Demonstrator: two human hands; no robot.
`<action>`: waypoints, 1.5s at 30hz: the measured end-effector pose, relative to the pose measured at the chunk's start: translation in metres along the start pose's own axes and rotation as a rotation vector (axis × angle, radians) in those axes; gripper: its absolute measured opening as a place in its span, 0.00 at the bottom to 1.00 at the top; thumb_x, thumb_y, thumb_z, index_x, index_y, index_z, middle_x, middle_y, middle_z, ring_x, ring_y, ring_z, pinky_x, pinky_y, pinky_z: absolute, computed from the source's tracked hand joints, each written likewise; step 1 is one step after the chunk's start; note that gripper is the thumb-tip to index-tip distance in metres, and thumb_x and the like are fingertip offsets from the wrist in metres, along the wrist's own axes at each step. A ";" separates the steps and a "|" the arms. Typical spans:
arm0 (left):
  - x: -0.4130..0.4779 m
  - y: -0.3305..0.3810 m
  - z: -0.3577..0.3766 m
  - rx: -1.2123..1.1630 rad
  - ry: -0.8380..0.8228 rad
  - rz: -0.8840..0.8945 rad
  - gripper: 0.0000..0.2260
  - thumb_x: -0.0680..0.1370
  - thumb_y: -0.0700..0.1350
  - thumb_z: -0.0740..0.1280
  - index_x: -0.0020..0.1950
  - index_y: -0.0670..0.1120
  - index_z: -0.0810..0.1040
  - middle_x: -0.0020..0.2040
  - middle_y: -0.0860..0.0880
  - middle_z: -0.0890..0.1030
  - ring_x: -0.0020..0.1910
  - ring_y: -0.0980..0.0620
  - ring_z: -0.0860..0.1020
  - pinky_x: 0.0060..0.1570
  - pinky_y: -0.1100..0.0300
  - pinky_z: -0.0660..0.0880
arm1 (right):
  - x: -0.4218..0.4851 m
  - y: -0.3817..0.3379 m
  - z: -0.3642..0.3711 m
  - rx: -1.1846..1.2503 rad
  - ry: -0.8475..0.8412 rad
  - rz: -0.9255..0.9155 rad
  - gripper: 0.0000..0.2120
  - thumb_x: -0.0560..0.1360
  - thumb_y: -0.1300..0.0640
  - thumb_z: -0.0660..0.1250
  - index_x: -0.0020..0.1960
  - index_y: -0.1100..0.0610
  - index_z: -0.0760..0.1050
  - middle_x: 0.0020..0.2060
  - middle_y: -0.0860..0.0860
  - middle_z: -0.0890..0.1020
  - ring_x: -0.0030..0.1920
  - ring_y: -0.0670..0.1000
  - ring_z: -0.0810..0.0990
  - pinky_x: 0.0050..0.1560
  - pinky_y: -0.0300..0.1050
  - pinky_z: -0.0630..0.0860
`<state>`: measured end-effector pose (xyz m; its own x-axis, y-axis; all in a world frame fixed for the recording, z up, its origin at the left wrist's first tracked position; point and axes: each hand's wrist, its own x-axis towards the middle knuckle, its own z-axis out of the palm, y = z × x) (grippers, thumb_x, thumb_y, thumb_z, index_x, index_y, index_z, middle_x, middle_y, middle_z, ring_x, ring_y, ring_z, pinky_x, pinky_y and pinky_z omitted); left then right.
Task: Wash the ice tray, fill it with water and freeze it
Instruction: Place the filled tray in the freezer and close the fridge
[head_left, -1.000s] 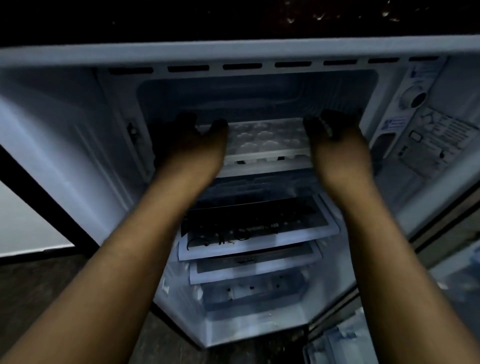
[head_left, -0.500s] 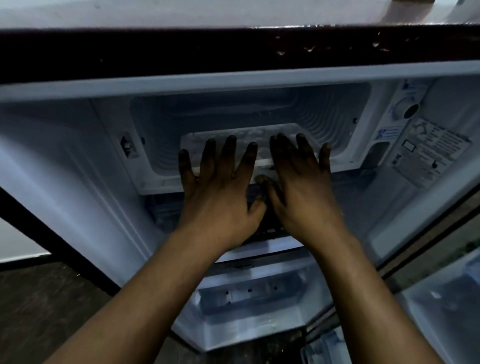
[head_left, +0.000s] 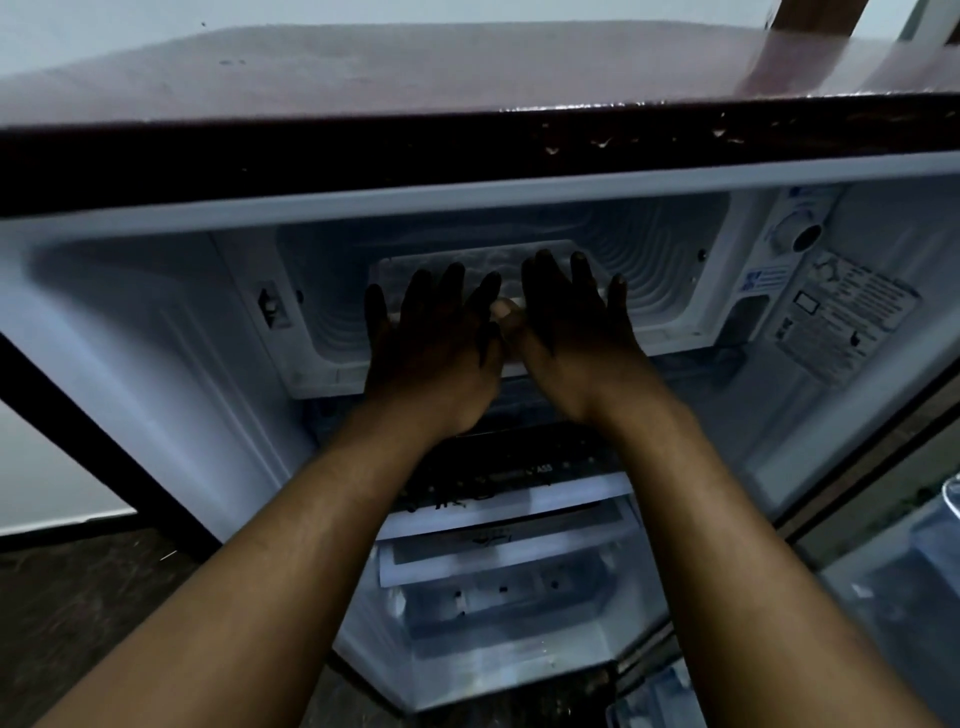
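Both hands, left (head_left: 434, 348) and right (head_left: 569, 322), press flat on ice tray (head_left: 498, 260).

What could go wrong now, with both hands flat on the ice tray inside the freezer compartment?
1. The left hand and right hand lie open on the ice tray, not gripping it; an uneven push may tilt it and spill any water.
2. The fridge stands open; warm air may reach the freezer compartment meanwhile.

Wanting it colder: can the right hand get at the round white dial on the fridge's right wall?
Probably yes: the right hand lies open on the pale ice tray; nothing stands between it and the round white dial.
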<state>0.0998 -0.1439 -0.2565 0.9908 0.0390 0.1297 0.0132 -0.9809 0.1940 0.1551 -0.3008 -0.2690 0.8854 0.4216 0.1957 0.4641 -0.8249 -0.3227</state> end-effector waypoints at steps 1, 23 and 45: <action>0.003 -0.001 0.000 0.007 -0.005 -0.001 0.26 0.87 0.59 0.42 0.85 0.62 0.41 0.87 0.52 0.41 0.86 0.48 0.38 0.79 0.35 0.31 | 0.003 0.000 0.000 -0.012 -0.007 0.002 0.46 0.76 0.26 0.31 0.87 0.50 0.41 0.86 0.47 0.42 0.84 0.51 0.34 0.81 0.63 0.32; -0.042 -0.009 0.015 0.070 0.032 0.031 0.33 0.84 0.61 0.45 0.86 0.55 0.35 0.84 0.49 0.30 0.83 0.47 0.30 0.80 0.35 0.34 | -0.051 -0.015 0.010 -0.049 -0.017 0.068 0.45 0.77 0.25 0.31 0.85 0.51 0.33 0.84 0.52 0.34 0.83 0.55 0.30 0.80 0.64 0.29; -0.182 -0.006 -0.067 0.176 -0.231 0.242 0.41 0.83 0.69 0.48 0.86 0.47 0.35 0.85 0.44 0.34 0.84 0.44 0.34 0.81 0.38 0.34 | -0.206 -0.111 -0.066 -0.037 -0.214 0.306 0.40 0.77 0.25 0.31 0.85 0.40 0.37 0.84 0.51 0.33 0.84 0.59 0.32 0.75 0.71 0.24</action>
<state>-0.0898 -0.1322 -0.2165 0.9721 -0.2220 -0.0752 -0.2217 -0.9750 0.0122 -0.0803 -0.3211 -0.2129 0.9700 0.2198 -0.1038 0.1798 -0.9361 -0.3022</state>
